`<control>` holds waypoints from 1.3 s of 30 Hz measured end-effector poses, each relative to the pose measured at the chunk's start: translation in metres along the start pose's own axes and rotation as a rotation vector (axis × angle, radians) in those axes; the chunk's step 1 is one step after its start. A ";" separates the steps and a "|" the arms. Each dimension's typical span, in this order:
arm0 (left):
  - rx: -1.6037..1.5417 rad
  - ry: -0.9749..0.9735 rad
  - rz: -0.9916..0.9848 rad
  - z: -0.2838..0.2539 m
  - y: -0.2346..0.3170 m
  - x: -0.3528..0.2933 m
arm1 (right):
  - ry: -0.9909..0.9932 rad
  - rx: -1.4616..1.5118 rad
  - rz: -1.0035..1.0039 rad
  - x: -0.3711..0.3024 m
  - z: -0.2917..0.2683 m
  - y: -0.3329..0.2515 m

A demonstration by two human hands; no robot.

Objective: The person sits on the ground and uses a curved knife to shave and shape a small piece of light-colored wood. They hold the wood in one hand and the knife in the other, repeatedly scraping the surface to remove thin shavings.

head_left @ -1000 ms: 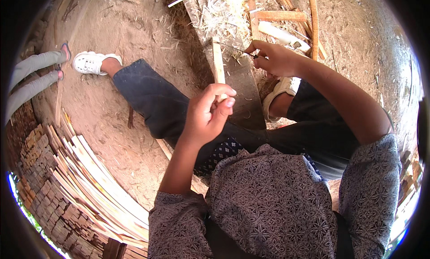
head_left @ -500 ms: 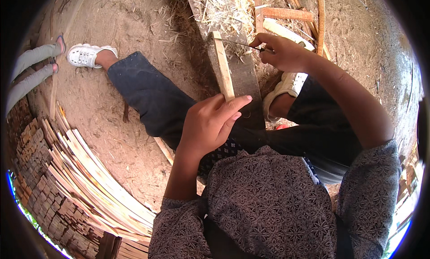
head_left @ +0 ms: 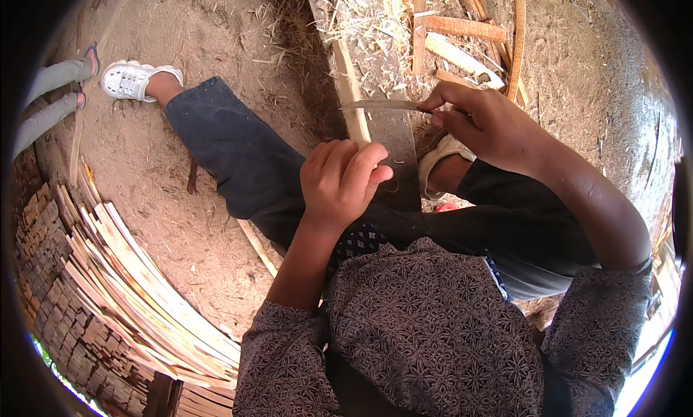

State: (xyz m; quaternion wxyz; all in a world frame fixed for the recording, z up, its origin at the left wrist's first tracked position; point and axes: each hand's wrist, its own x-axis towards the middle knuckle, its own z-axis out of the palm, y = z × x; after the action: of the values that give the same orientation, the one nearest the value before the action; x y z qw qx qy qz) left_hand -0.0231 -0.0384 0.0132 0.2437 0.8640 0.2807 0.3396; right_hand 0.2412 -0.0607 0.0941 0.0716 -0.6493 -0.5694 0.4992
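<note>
My left hand (head_left: 343, 179) is closed around the near end of a pale wooden stick (head_left: 349, 74), which slopes away from me along the left side of a plank (head_left: 393, 146). In my right hand (head_left: 480, 121) is a knife; its handle is mostly hidden by my fingers. The knife's long thin blade (head_left: 386, 104) points left and lies across the stick, a short way beyond my left hand. Thin wood shavings (head_left: 372, 31) cover the far part of the plank.
Several cut wood pieces (head_left: 465, 29) lie on the ground at the far right. Long strips (head_left: 151, 287) and stacked short wood (head_left: 72, 316) fill the lower left. My legs, in dark trousers (head_left: 231, 150), straddle the plank. At the far left stand another person's legs (head_left: 54, 78).
The knife has come nearer to me and its blade has swung from beside the stick's far end to across its middle. My left fingers have curled in around the stick.
</note>
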 end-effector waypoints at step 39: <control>-0.231 0.273 0.034 0.032 -0.030 0.058 | 0.037 0.054 0.090 0.031 -0.025 -0.006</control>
State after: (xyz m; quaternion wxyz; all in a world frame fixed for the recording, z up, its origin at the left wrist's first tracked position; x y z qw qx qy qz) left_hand 0.0263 0.0137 -0.0002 0.2953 0.7807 0.2555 0.4879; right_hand 0.2514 -0.0218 0.0928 0.0774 -0.6812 -0.5244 0.5049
